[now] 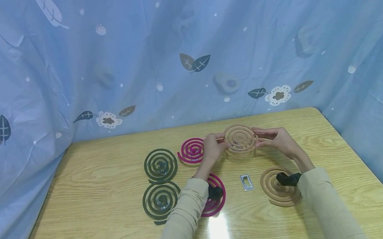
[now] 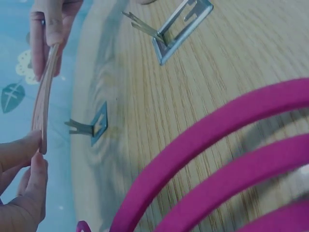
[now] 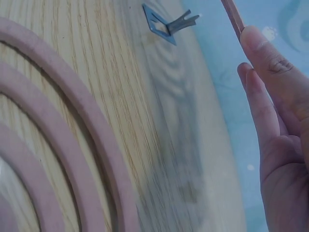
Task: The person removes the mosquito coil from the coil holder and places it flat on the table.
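A tan mosquito coil is held up near the back edge of the table by both hands. My left hand pinches its left rim between thumb and fingers. On the opposite rim, my right hand pinches it the same way. Seen edge-on in the left wrist view, the coil is a thin, slightly bowed strip above the table. A small metal coil stand with an upright forked prong sits below it; the held coil hides this stand in the head view.
Another metal stand lies nearer the front. A second tan coil rests at the right, under the right wrist. Two magenta coils lie by the left arm, and two dark green coils farther left. A blue patterned curtain hangs behind.
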Available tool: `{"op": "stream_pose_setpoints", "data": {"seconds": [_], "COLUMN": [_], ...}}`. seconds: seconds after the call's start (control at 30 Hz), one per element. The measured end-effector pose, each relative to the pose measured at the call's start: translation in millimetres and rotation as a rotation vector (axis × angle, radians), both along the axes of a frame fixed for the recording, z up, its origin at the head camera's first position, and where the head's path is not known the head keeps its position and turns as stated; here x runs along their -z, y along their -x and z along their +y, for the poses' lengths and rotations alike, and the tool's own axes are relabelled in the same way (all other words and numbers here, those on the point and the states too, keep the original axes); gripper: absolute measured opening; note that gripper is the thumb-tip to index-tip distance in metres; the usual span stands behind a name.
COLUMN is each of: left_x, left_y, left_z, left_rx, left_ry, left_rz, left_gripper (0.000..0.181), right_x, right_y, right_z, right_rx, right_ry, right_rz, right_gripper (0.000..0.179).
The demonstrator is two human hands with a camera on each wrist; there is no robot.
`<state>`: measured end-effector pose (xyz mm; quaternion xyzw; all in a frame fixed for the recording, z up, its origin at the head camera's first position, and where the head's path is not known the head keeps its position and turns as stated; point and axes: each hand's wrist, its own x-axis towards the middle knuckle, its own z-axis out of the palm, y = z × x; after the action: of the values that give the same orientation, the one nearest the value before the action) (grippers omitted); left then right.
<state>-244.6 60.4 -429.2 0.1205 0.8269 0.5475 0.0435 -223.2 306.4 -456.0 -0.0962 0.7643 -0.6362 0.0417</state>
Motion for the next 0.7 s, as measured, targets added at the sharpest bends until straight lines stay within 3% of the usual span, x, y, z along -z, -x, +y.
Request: {"op": "stream_pose_setpoints", "data": {"seconds": [0.37, 0.7], "left_x": [-1.7, 0.1], "left_y": [-9.8, -13.0], "left_z": [7.6, 16.3], "left_rx": [0.017, 0.050], "left_ry": [0.016, -0.049], "left_rz": [-0.015, 0.010], "left_gripper": [0.032, 0.030], "right_x": [-3.8, -4.4], "right_y": [-8.6, -15.6], "right_z": [10, 19], "right_rx": [0.028, 0.034], "right_ry": [-0.089, -0.069], "right_rz": [0.025, 0.010], "right_gripper": [0.056, 0.057]}}
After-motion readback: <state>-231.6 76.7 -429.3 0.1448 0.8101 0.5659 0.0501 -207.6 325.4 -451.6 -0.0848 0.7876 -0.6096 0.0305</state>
